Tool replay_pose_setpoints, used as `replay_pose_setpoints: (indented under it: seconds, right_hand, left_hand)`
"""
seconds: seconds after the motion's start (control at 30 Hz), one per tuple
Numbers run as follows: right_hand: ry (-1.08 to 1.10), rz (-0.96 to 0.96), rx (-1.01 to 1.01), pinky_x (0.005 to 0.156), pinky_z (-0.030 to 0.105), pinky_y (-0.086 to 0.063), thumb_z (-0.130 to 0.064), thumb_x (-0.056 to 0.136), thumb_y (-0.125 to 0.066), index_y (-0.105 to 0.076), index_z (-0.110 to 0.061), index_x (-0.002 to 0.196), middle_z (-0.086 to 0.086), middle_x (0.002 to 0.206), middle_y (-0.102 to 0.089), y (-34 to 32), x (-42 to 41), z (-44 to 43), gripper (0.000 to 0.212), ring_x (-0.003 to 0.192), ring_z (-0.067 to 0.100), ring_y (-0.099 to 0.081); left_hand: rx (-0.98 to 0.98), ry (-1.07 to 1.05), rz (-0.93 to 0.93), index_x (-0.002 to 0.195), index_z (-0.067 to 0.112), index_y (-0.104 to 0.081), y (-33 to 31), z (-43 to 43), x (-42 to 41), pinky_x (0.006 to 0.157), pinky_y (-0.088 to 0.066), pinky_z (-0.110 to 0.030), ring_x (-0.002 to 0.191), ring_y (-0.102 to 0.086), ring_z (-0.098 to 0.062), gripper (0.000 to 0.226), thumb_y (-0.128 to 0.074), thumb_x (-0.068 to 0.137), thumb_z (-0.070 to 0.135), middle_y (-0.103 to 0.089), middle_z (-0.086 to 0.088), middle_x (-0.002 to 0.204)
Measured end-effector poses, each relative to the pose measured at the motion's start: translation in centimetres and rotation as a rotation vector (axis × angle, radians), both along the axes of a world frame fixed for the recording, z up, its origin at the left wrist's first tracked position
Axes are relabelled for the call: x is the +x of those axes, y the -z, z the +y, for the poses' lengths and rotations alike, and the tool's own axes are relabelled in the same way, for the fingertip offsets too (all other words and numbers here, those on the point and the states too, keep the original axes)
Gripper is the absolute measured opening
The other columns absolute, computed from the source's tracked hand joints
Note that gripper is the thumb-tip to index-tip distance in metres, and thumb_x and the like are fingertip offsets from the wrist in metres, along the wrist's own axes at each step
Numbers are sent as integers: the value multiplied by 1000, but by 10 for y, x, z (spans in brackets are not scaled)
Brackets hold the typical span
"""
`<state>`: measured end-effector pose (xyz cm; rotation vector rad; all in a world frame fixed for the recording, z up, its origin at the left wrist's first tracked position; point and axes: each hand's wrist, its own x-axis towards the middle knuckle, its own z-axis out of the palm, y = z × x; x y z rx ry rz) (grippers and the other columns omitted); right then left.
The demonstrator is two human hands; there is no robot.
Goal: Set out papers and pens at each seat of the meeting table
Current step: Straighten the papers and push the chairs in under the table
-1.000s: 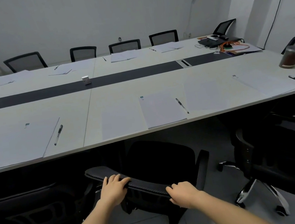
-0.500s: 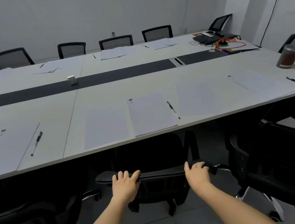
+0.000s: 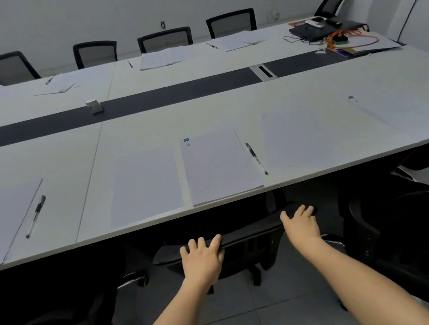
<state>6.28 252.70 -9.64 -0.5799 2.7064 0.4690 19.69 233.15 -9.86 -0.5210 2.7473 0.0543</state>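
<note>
Dim, flat, bluish light – soft focus, wide-angle bowing at edges.

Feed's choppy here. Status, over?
Left hand grips chair back, right hand rests on it. Papers, pen laid at this seat. Nothing blocking.
</note>
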Motion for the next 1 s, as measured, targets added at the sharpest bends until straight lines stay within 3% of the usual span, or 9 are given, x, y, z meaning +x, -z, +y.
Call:
replay_pose_setpoints:
  seconds: [0.3,0.43,0.67,0.77,0.83,0.9,1.0]
  right_hand:
    - [-10,-99,-8,112,49,-24,-13,96,-45,0,-22,151,30,153,-1,-11,-13,6,71,140,50,-4]
    - [-41,-140,-75,116,49,-14,-26,99,-38,5,-23,151,20,157,2,-23,-14,26,67,144,39,-1]
    - [103,149,-204,117,46,-10,-24,98,-37,-2,-19,151,17,157,-4,-64,-23,127,64,146,33,1]
    - [165,185,-237,115,40,-22,-20,96,-40,-8,-14,151,17,157,-5,-79,-20,182,63,146,30,0]
    - [14,280,-270,103,39,-42,-16,86,-59,-30,-9,146,22,151,-25,-84,-12,218,66,143,34,-20]
    - [-83,333,-283,83,36,-55,-22,59,-83,-61,-12,124,22,128,-57,-85,-4,246,70,123,34,-54]
    - [-117,421,-232,81,36,-56,-30,46,-88,-69,-18,113,14,116,-67,-89,4,289,71,110,28,-64]
  left_hand:
    - [128,33,-125,138,31,-38,-11,-13,-29,106,-25,-46,130,-32,-31,60,-18,93,65,-41,-8,140]
    - [177,-3,-119,132,26,-48,-14,-7,-39,103,-29,-42,127,-39,-28,65,-18,91,67,-46,-7,135]
    - [145,181,148,142,21,-34,-36,73,-89,101,-33,-37,129,-37,-26,53,-31,97,49,-41,-5,139]
    - [159,264,236,144,21,-30,-50,123,-108,102,-32,-36,132,-33,-26,51,-36,97,42,-37,-6,142]
    - [166,325,270,145,21,-27,-57,163,-122,103,-32,-35,133,-31,-26,52,-38,97,40,-34,-6,144]
    - [180,383,279,147,21,-22,-64,201,-134,106,-30,-36,135,-29,-27,56,-40,97,38,-31,-7,147]
    - [190,489,276,150,22,-15,-72,259,-150,109,-27,-38,138,-23,-28,62,-43,96,36,-26,-9,150]
